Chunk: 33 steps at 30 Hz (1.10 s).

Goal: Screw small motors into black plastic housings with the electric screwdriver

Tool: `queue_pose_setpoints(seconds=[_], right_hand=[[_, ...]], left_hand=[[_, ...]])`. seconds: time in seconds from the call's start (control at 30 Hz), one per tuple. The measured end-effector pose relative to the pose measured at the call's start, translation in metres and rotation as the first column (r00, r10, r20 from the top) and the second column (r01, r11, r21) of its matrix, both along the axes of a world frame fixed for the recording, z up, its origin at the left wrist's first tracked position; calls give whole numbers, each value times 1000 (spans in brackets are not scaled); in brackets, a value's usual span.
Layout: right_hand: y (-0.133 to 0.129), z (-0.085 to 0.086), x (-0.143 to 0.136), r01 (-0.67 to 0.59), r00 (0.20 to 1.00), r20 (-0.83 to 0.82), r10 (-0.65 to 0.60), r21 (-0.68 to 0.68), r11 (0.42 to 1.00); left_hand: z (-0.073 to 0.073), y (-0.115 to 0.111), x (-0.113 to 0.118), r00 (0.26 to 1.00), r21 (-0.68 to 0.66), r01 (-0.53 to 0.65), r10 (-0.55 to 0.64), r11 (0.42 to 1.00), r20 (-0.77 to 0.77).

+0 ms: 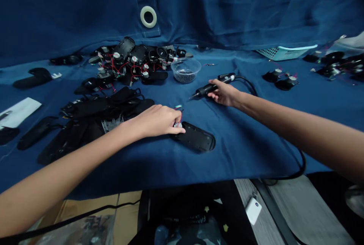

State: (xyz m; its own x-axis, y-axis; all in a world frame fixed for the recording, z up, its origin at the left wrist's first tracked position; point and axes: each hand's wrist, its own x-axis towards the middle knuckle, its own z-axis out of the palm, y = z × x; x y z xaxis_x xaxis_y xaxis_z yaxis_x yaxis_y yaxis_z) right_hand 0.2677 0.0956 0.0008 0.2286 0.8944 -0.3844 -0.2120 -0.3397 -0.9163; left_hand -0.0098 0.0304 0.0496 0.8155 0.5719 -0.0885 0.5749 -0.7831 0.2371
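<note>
In the head view, your left hand [163, 121] is closed on the wired end of one black shell [200, 138], which lies on the blue cloth [244, 135] near the front edge. Your right hand [223, 92] grips one electric screwdriver [203, 91], its tip pointing left, apart from the shell. Beyond sit one clear bowl [196, 66] and one teal basket [292, 53]; two wired parts [271, 75] lie before the basket. The left-hand heap [132, 57] is too tangled to count.

Hung across upper frame: blue curtain [241, 10], 1 pale grommet [154, 17] left of centre. Spread mid-frame: blue tablecloth [241, 142]. At lower right: grey wood-grain surface [267, 230]. Dimly lit.
</note>
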Motion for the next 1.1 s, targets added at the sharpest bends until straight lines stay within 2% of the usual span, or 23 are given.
queue_pose_setpoints(seconds=[0.1, 0.23, 0.3, 0.4, 0.47, 0.53, 0.57, 0.63, 0.7, 0.77, 0.83, 0.9, 1.0, 1.1], right_hand=[[-4, 5, 14, 76, 993, -87, -74, 22, 997], [-12, 4, 29, 150, 946, -305, -109, 113, 982], [-16, 0, 31, 141, 937, -338, -86, 143, 980], [-21, -5, 28, 142, 944, -323, -74, 194, 971], [-24, -8, 25, 150, 949, -307, -75, 231, 961], [-28, -9, 21, 153, 956, -282, -75, 264, 952], [-30, -10, 19, 152, 961, -264, -77, 276, 949], [-32, -11, 16, 162, 969, -229, -96, 291, 943], [-33, -11, 14, 188, 969, -211, -127, 300, 935], [-32, -12, 13, 211, 966, -211, -151, 302, 930], [-30, -12, 13, 223, 962, -220, -162, 295, 929], [-29, -13, 15, 228, 960, -227, -166, 282, 932], [-27, -13, 16, 229, 958, -234, -168, 264, 937], [-26, -12, 17, 225, 954, -253, -162, 247, 942]], left_hand=[[-11, -8, -3, 995, 101, -102, 101, 990, 16], [-26, -17, 2, 967, 123, -240, 226, 963, 120], [-25, -21, 3, 954, 101, -274, 257, 956, 154], [-7, -11, 2, 943, 117, -315, 297, 942, 149], [11, 17, 6, 917, 210, -388, 354, 897, 184], [25, 64, 19, 899, 317, -418, 339, 851, 276], [30, 92, 29, 909, 337, -385, 289, 859, 301], [34, 150, 56, 941, 298, -279, 197, 913, 276], [33, 199, 85, 984, 188, -161, 143, 969, 106], [27, 231, 108, 990, 60, -114, 118, 992, -80], [17, 247, 121, 971, -12, -83, 78, 996, -224], [7, 252, 125, 950, -40, -49, 34, 998, -309], [-5, 253, 122, 937, -54, -9, -10, 998, -349], [-9, 256, 122, 935, -87, -25, -8, 996, -355]])
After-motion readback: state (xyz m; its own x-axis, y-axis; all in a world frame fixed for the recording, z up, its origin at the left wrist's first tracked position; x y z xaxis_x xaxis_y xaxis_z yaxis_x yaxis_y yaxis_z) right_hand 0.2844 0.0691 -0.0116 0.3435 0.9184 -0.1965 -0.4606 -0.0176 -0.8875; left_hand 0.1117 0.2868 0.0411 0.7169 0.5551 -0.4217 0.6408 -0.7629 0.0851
